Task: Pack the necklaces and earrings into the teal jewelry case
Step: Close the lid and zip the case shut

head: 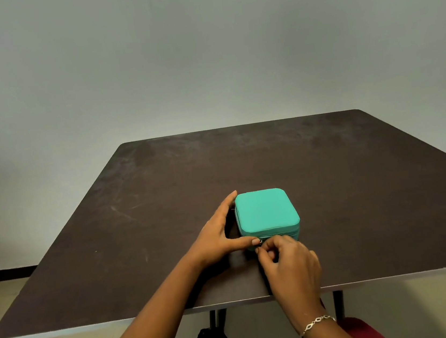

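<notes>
Bracing teal case (264, 210) | left hand (218, 234) fingers straight alongside | right hand (290, 267) apparently pinching zipper pull (260, 241) in front

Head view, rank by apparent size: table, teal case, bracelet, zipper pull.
1. table
2. teal case
3. bracelet, nearer the camera, so its true size is unsure
4. zipper pull, tiny, pinched by the right hand

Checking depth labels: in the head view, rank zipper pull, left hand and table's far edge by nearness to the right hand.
1. zipper pull, pinched by the right hand.
2. left hand, just left.
3. table's far edge, well beyond.
</notes>
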`<action>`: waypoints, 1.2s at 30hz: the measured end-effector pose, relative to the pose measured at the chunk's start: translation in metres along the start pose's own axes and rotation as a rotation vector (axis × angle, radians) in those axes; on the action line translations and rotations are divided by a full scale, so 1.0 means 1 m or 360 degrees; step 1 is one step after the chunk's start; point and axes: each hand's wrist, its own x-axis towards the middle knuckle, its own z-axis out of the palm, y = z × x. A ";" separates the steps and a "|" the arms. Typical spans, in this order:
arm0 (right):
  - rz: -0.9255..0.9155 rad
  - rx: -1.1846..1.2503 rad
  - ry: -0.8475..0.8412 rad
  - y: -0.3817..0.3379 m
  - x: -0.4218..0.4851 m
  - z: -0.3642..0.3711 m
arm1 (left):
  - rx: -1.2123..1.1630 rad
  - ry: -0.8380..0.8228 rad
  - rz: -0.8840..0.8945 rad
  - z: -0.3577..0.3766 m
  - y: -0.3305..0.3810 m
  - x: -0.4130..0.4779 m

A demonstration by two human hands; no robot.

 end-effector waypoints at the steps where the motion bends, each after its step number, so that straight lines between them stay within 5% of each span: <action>1: -0.0008 -0.0003 -0.0009 0.001 0.000 0.000 | 0.0003 0.0000 -0.0001 0.000 0.001 0.000; 21: -0.0323 -0.0574 0.0227 0.000 0.005 0.006 | 0.0075 0.0036 0.0039 0.001 0.010 -0.002; 36: -0.0369 -0.0579 0.0322 -0.001 0.003 0.010 | 0.0112 0.0036 0.0022 0.001 0.010 -0.001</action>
